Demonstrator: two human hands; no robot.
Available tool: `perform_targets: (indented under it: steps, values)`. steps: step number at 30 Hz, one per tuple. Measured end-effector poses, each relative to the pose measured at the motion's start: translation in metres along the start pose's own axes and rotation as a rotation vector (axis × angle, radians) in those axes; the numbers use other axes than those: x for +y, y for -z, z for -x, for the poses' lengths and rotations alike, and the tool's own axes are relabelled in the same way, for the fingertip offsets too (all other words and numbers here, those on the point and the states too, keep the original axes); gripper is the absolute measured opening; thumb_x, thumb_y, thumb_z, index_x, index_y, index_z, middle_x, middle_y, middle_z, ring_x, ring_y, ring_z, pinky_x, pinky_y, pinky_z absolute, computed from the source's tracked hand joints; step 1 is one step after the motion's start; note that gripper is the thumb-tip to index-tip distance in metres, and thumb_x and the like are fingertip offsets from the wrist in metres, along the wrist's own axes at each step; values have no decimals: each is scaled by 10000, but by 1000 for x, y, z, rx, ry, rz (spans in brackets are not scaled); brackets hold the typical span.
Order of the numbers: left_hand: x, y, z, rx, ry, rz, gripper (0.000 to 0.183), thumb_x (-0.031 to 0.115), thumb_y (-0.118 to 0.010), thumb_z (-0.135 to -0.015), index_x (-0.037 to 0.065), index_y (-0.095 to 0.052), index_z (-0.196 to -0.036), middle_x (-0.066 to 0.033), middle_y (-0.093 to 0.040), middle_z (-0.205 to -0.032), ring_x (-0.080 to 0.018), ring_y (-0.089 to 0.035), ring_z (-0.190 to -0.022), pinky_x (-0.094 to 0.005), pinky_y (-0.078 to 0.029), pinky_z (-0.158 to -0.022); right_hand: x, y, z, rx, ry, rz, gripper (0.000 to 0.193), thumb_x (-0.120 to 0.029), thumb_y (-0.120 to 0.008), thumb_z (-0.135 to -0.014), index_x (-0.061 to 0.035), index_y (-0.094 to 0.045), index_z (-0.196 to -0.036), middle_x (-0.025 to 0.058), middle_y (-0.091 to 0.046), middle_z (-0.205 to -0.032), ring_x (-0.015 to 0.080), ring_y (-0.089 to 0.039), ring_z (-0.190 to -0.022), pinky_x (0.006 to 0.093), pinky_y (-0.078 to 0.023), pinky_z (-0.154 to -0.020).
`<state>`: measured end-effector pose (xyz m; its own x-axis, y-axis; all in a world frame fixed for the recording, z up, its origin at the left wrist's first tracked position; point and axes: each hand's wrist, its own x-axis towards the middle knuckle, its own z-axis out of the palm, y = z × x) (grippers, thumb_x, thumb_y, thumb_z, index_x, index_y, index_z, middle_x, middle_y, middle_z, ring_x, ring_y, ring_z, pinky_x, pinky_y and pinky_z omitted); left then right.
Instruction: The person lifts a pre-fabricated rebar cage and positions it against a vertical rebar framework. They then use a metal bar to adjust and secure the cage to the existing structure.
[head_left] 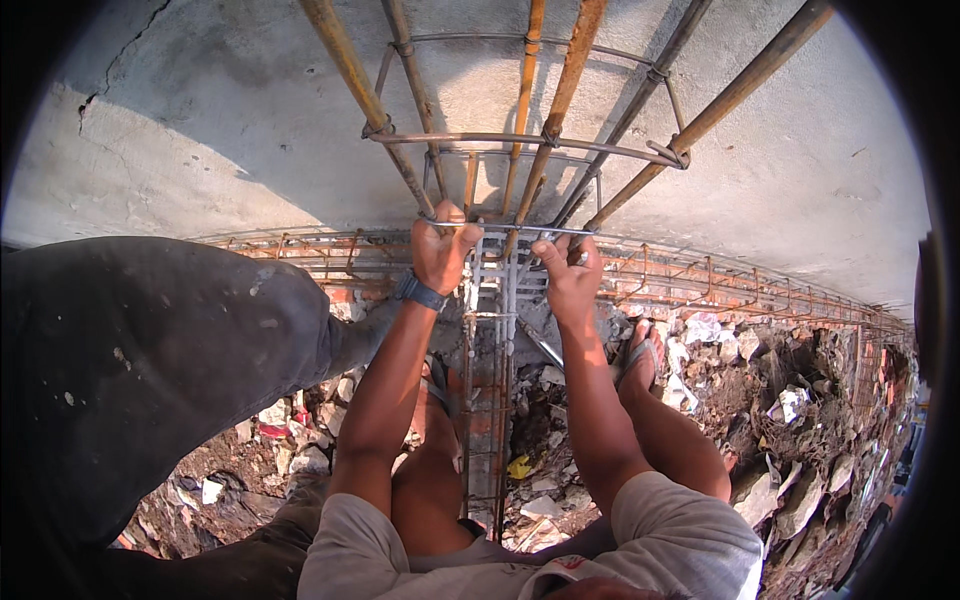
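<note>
Several rust-brown steel bars (571, 70) rise in front of me as an upright rebar cage, ringed by stirrups (610, 148). Low on the cage, a thin stirrup (500, 226) runs across between my two hands. My left hand (444, 250), with a dark watch (420, 291) above it on the wrist, closes around that stirrup's left end. At the right end, my right hand (573, 275) grips the same stirrup with bent fingers. Below them stand grey, cement-coated bars (490, 290), flanked by my bare legs and sandalled feet. Fine detail at my fingertips is too small to tell.
A grey plastered wall (250, 170) with a crack stands behind the cage. Horizontal rebar cages (700, 275) run along its foot to both sides. Broken stones and rubble (800, 440) cover the ground. Another person's dark trouser leg (170, 340) is close on my left.
</note>
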<state>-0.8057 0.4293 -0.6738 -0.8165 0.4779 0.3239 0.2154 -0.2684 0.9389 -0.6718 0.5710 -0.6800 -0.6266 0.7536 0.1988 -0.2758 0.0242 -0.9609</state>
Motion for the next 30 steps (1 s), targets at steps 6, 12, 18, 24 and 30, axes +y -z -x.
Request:
perform_targets:
  steps: [6,12,18,24,30]
  values:
    - [-6,2,-2,-10,19,132,502,404,-848,-839,83,-479,-724,90,-401,-691,-43,-366,-682,-258,-315,-568,-6,-1,0,23,54,157,362,-124,-817,-860,-97,-484,-721,-70,-417,-647,51,-354,-600,244,-288,-554]
    - [-6,2,0,20,35,63,559,466,-851,-819,87,-454,-713,90,-384,-697,-57,-351,-691,-265,-284,-572,-3,2,-1,-5,-45,60,349,-64,-834,-828,-85,-494,-753,-48,-453,-692,58,-402,-652,234,-363,-608]
    - [-12,0,0,45,-12,86,602,528,-828,-820,89,-441,-680,72,-381,-665,-64,-353,-679,-279,-281,-559,14,15,0,-56,7,235,364,-110,-815,-852,-100,-482,-707,-62,-438,-659,57,-361,-605,252,-296,-560]
    - [-10,4,0,-5,14,-80,595,590,-756,-848,82,-471,-725,86,-384,-675,-49,-341,-672,-277,-281,-570,15,18,-2,-27,11,287,442,-175,-872,-806,-69,-469,-659,-32,-465,-607,77,-378,-576,268,-334,-535]
    - [-7,8,-1,4,58,-99,617,598,-809,-804,68,-512,-694,75,-430,-643,-64,-372,-645,-285,-326,-553,9,11,-1,-25,-25,204,445,-192,-871,-814,-76,-476,-644,-37,-461,-604,73,-377,-580,272,-327,-538]
